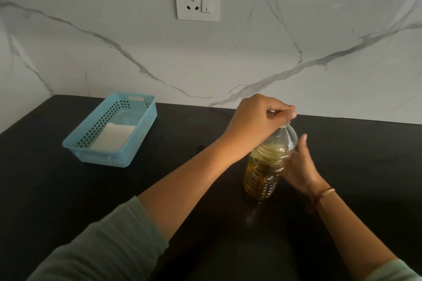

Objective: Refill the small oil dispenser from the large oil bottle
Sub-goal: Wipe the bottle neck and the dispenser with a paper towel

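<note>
A home kitchen, by every sign. Dark, glossy countertop stretching from left to right, ending at the far side against a white backsplash veined in grey like marble. Set into that wall, above the counter — a white socket plate with one three-pin outlet and a rocker switch beside it. On the left of the counter, a pale blue perforated plastic basket holding a flat white piece, cloth or sponge, hard to tell. Nearer and to the right, upright on the counter — a clear ribbed oil bottle partly filled with golden cooking oil.
</note>
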`<state>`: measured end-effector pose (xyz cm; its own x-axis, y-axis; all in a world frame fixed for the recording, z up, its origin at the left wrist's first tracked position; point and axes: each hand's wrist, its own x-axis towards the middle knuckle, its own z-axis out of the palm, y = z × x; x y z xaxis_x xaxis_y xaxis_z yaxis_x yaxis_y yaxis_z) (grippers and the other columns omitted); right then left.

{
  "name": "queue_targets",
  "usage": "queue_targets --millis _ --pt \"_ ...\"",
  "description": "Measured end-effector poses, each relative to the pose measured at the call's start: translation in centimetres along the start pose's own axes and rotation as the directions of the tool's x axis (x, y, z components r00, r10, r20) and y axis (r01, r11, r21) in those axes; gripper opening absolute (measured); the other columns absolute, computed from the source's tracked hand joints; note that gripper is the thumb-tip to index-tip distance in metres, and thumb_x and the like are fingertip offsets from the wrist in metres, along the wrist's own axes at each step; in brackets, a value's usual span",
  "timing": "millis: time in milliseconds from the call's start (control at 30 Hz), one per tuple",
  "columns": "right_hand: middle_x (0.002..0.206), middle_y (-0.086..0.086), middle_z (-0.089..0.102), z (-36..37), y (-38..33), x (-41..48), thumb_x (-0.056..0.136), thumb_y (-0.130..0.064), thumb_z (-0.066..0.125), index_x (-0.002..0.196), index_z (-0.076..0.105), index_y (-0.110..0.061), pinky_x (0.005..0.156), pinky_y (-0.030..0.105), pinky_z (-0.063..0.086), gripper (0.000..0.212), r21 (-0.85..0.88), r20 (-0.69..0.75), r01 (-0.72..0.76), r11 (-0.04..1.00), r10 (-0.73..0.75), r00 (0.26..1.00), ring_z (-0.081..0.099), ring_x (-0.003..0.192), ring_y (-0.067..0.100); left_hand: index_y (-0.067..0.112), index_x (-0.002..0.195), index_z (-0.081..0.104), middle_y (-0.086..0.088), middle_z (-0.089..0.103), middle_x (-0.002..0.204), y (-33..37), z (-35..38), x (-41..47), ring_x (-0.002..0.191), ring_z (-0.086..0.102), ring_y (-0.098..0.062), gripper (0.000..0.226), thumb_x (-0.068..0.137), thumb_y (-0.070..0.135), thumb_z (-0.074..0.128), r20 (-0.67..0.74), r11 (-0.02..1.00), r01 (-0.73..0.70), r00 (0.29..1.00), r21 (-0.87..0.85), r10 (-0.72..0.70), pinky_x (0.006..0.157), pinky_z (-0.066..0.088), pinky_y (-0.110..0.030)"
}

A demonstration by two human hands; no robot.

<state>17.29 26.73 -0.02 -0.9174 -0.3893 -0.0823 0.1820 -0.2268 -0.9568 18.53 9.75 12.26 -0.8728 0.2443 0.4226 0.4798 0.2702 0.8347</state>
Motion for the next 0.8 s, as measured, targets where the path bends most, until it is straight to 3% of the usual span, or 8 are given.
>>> queue_targets --millis 100,200,300,400,600,700,767,800 --pt "0.137 0.011 0.053 0.4 -2.3 1.0 0.079 -0.08 0.017 0.131 0.055 -0.029 0.099 0.042 0.046 0.082 0.089 0.031 0.07 0.994 -0.073 0.997 0.049 0.128 0.03 0.014 0.105 0.073 0.006 0.073 0.101 0.1 0.1 0.0 0.09 0.068 -0.002 0.023 0.086 0.027 0.069 -0.004 1.0 0.001 1.0 0.018 -0.001 0.084 0.056 -0.027" --pt "0.134 0.013 0.055 0.6 -2.1 1.8 0.088 -0.071 0.013 0.133 0.052 -0.025 0.092 0.035 0.05 0.075 0.017 0.044 0.081 0.997 -0.082 0.996 0.051 0.125 0.03 0.014 0.105 0.073 0.004 0.073 0.101 0.2 0.0 -0.1 0.091 0.068 -0.003 0.022 0.086 0.026 0.069 -0.003 1.0 0.008 1.0 0.016 -0.008 0.084 0.056 -0.027" --pt "0.131 0.011 0.057 -0.1 0.2 2.3 0.1 -0.053 0.017 0.135 0.048 -0.019 0.089 0.037 0.051 0.058 -0.049 0.011 0.037 0.998 -0.036 0.999 0.053 0.123 0.033 0.014 0.104 0.074 0.004 0.073 0.101 0.2 0.0 -0.1 0.092 0.068 -0.003 0.021 0.086 0.025 0.069 -0.006 1.0 0.016 1.0 0.011 -0.016 0.086 0.056 -0.029" --pt "0.126 0.005 0.062 -1.0 2.5 2.1 0.099 -0.048 0.033 0.127 0.056 -0.029 0.082 0.031 0.054 0.041 -0.122 0.024 -0.055 0.991 0.058 0.998 0.057 0.118 0.027 0.014 0.105 0.073 0.004 0.073 0.102 0.1 -0.1 -0.1 0.093 0.067 -0.003 0.022 0.087 0.025 0.069 -0.002 1.0 0.023 1.0 0.011 -0.023 0.086 0.056 -0.029" --pt "0.143 0.024 0.041 -1.0 -0.6 3.3 0.092 -0.069 0.016 0.145 0.032 -0.012 0.097 0.049 0.043 0.079 0.137 0.128 -0.058 0.989 0.04 0.991 0.04 0.132 0.041 0.015 0.103 0.074 0.005 0.074 0.099 0.3 -0.2 0.0 0.089 0.068 -0.002 0.021 0.087 0.026 0.068 0.013 0.999 0.034 0.999 0.008 -0.034 0.085 0.056 -0.032" --pt "0.142 0.023 0.043 -0.8 -2.2 3.8 0.09 -0.071 0.017 0.143 0.037 -0.013 0.1 0.049 0.041 0.081 0.163 0.148 -0.086 0.983 0.062 0.987 0.041 0.132 0.039 0.016 0.105 0.074 0.006 0.073 0.1 0.2 0.0 0.0 0.09 0.067 -0.002 0.021 0.087 0.026 0.068 0.01 0.999 0.038 0.999 0.011 -0.039 0.085 0.056 -0.031" --pt "0.133 0.02 0.054 -0.1 -2.5 3.5 0.098 -0.057 0.016 0.134 0.05 -0.013 0.096 0.046 0.046 0.066 0.079 0.191 -0.073 0.994 0.057 0.98 0.05 0.125 0.035 0.015 0.105 0.073 0.006 0.073 0.1 0.1 0.0 -0.1 0.091 0.067 -0.002 0.022 0.087 0.025 0.068 0.012 0.999 0.04 0.999 0.001 -0.04 0.086 0.056 -0.03" --pt "0.124 0.015 0.062 0.3 -2.3 3.2 0.099 -0.051 0.026 0.124 0.06 -0.015 0.09 0.04 0.051 0.055 -0.002 0.205 -0.067 0.998 0.066 0.976 0.058 0.117 0.03 0.015 0.106 0.073 0.005 0.073 0.1 0.1 0.0 -0.1 0.091 0.067 -0.002 0.022 0.087 0.025 0.068 0.014 0.999 0.038 0.999 -0.001 -0.038 0.086 0.056 -0.029"
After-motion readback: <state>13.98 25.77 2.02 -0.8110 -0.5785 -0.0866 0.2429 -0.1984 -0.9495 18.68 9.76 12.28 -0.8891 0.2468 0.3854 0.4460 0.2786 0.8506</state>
